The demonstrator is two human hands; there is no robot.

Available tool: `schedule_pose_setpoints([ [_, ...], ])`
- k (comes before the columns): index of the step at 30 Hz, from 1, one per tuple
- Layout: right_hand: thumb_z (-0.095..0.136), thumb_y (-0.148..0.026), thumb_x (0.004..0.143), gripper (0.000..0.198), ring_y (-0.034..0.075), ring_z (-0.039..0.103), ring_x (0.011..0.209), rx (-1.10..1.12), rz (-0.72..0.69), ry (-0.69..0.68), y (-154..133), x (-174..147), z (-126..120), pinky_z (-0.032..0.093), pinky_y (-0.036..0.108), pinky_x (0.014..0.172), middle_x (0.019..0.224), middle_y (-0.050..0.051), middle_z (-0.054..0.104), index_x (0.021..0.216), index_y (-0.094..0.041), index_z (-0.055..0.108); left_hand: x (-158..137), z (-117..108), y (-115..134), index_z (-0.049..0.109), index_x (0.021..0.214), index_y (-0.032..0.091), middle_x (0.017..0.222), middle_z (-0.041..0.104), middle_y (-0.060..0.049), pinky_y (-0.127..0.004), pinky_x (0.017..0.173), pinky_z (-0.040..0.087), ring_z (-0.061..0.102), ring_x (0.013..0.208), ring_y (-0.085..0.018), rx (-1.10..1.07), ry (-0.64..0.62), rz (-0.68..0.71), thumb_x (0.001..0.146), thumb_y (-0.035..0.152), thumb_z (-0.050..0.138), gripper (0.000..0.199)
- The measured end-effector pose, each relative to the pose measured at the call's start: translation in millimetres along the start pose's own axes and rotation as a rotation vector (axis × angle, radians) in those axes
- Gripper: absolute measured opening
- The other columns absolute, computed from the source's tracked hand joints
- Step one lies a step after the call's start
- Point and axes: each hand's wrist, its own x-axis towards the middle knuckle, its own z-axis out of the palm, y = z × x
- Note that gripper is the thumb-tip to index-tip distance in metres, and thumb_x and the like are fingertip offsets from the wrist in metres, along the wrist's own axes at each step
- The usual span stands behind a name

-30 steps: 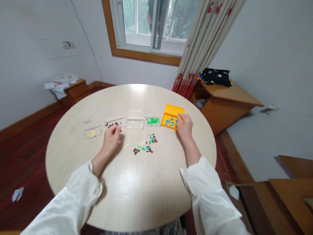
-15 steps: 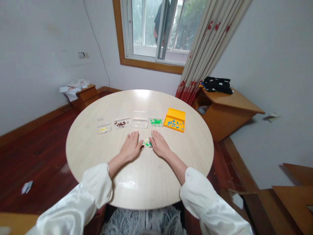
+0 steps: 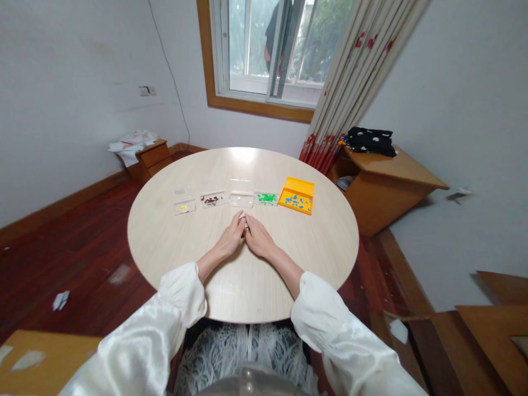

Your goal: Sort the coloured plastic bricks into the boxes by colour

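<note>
My left hand (image 3: 230, 236) and my right hand (image 3: 259, 237) meet at the middle of the round table, fingers stretched forward and curved inward. Between them sits a small pile of mixed plastic pieces (image 3: 248, 229), mostly hidden by the hands; a bit of green shows. Just beyond stands a row of small boxes: a clear one with yellow pieces (image 3: 184, 207), one with dark brown pieces (image 3: 212, 201), one with a single pale piece (image 3: 239, 198), and one with green pieces (image 3: 267, 198). At the right end an orange-yellow case (image 3: 299, 186) lies open with blue pieces (image 3: 297, 202).
The pale round table (image 3: 173, 247) has its near edge against my lap. A wooden cabinet (image 3: 396, 170) with folded black cloth (image 3: 369, 141) stands at the back right, beside a curtain (image 3: 367, 60). Papers (image 3: 134, 143) lie on a small stand at the back left.
Both hands have slid inward from either side and now touch, closing around the pile of mixed pieces, which was visible between them before. The camera view has shifted slightly.
</note>
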Motion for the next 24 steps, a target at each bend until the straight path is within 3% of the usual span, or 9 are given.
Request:
schedule_pose_setpoints([
  [4, 0.033, -0.022, 0.089, 0.053, 0.026, 0.029, 0.135, -0.109, 0.02, -0.029, -12, -3, 4, 0.022, 0.047, 0.111, 0.143, 0.021, 0.034, 0.139, -0.004, 0.03, -2, 5, 3, 0.036, 0.131, 0.016, 0.142, 0.038, -0.014, -0.037, 0.111, 0.023, 0.035, 0.132, -0.02, -0.071, 0.1, 0.017, 0.088, 0.054, 0.029, 0.058],
  [8, 0.038, -0.028, 0.089, 0.056, 0.028, 0.025, 0.137, -0.198, 0.024, -0.016, -21, -4, 8, 0.019, 0.049, 0.11, 0.145, 0.02, 0.031, 0.141, -0.009, 0.029, 1, 3, 2, 0.042, 0.121, 0.016, 0.13, 0.047, -0.013, -0.033, 0.106, 0.031, 0.043, 0.124, -0.018, -0.138, 0.258, 0.035, 0.088, 0.049, 0.031, 0.048],
  [14, 0.04, -0.029, 0.09, 0.049, 0.03, 0.029, 0.134, -0.275, -0.013, -0.019, -25, 5, 15, 0.021, 0.048, 0.109, 0.143, 0.02, 0.035, 0.134, -0.011, 0.041, 0, 0, 2, 0.05, 0.101, 0.017, 0.107, 0.056, -0.01, -0.033, 0.099, 0.037, 0.052, 0.108, -0.018, -0.108, 0.476, 0.046, 0.086, 0.042, 0.036, 0.032],
  [20, 0.032, -0.012, 0.089, 0.041, 0.021, 0.042, 0.126, -0.189, -0.113, 0.002, -21, 10, 19, 0.029, 0.037, 0.107, 0.132, 0.016, 0.05, 0.124, -0.008, 0.053, -1, 2, 2, 0.051, 0.097, 0.017, 0.101, 0.057, -0.009, -0.033, 0.095, 0.04, 0.054, 0.101, -0.018, -0.045, 0.497, 0.038, 0.086, 0.037, 0.036, 0.028],
  [24, 0.034, -0.011, 0.087, 0.041, 0.019, 0.045, 0.122, -0.125, -0.136, 0.043, -18, 7, 19, 0.033, 0.033, 0.106, 0.129, 0.016, 0.052, 0.122, -0.008, 0.054, 1, 3, -2, 0.051, 0.102, 0.017, 0.104, 0.058, -0.009, -0.033, 0.096, 0.039, 0.054, 0.103, -0.018, -0.017, 0.452, 0.043, 0.088, 0.036, 0.034, 0.029],
])
